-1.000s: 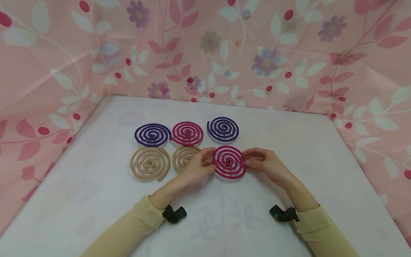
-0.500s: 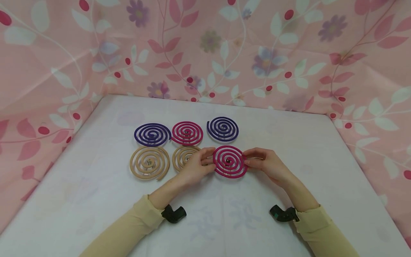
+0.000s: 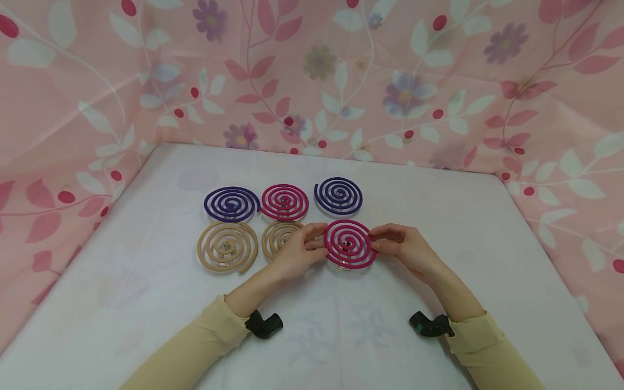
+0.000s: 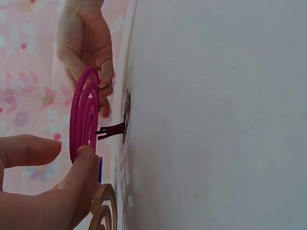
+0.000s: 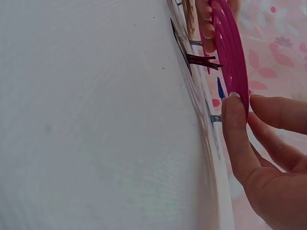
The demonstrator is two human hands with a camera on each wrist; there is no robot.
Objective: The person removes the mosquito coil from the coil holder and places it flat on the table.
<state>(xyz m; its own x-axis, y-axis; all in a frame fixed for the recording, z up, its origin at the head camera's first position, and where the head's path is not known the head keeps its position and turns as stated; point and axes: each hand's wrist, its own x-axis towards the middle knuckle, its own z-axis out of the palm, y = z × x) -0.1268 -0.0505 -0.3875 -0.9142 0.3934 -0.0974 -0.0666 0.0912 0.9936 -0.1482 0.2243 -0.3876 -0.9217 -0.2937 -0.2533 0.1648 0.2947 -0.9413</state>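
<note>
A pink spiral coil [image 3: 346, 225] is held between both hands above a small dark upright stand [image 4: 111, 131]. Whether the stand's tip touches the coil, I cannot tell. My left hand [image 3: 297, 254] holds the coil's left rim; in the left wrist view one finger [image 4: 31, 151] stands off it. On the opposite rim, my right hand [image 3: 409, 252] pinches the coil, with a digit on either face in the right wrist view [image 5: 235, 117]. Part of a beige coil [image 3: 267, 244] is hidden behind my left hand.
Behind lie a purple coil [image 3: 232, 188], another pink coil [image 3: 285, 186] and a second purple coil [image 3: 338, 179]. Another beige coil [image 3: 202, 246] is at the left. A white cloth covers the table [image 3: 487, 233]; floral fabric [image 3: 312, 81] hangs behind.
The held coil has risen slightly, and its near edge is higher, so more of the stand's base shows below it. Both hands keep nearly the same place.
</note>
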